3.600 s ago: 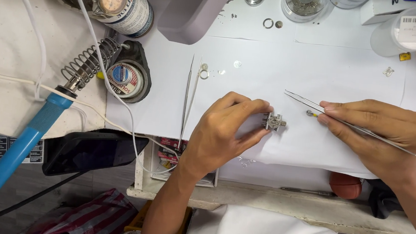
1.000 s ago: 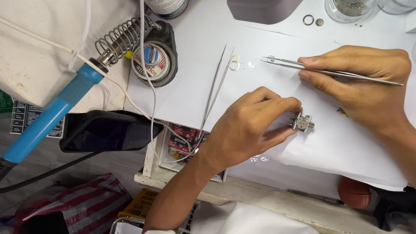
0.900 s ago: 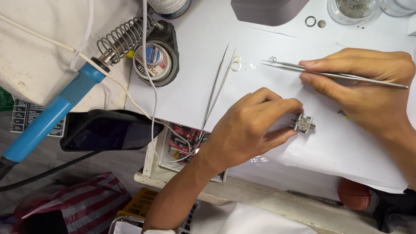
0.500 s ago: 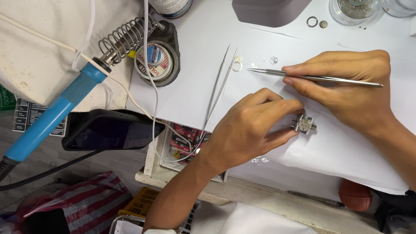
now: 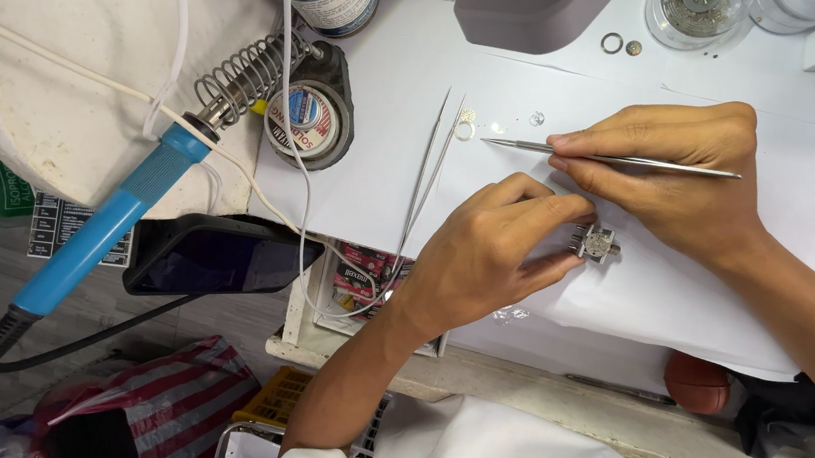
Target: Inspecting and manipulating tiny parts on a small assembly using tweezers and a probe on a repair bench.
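Observation:
My left hand [image 5: 489,251] rests on the white paper and pinches a small metal holder with a round watch part [image 5: 596,244] between thumb and fingers. My right hand [image 5: 673,174] is just beyond it, gripping a pair of steel tweezers [image 5: 571,154] whose tips point left, near some tiny parts [image 5: 466,116] lying on the paper. A second pair of tweezers [image 5: 430,167] lies loose on the paper to the left of my left hand.
A blue-handled soldering iron [image 5: 118,218] sits in its coil stand [image 5: 244,72] at left, beside a round tin [image 5: 304,120]. A dark phone [image 5: 214,253] lies below it. A grey device [image 5: 540,10], a glass dish [image 5: 692,10] and small rings [image 5: 612,43] are at the top.
My right hand has carried the tweezers down and to the left, tips now close to the tiny parts. My left hand stays on the holder.

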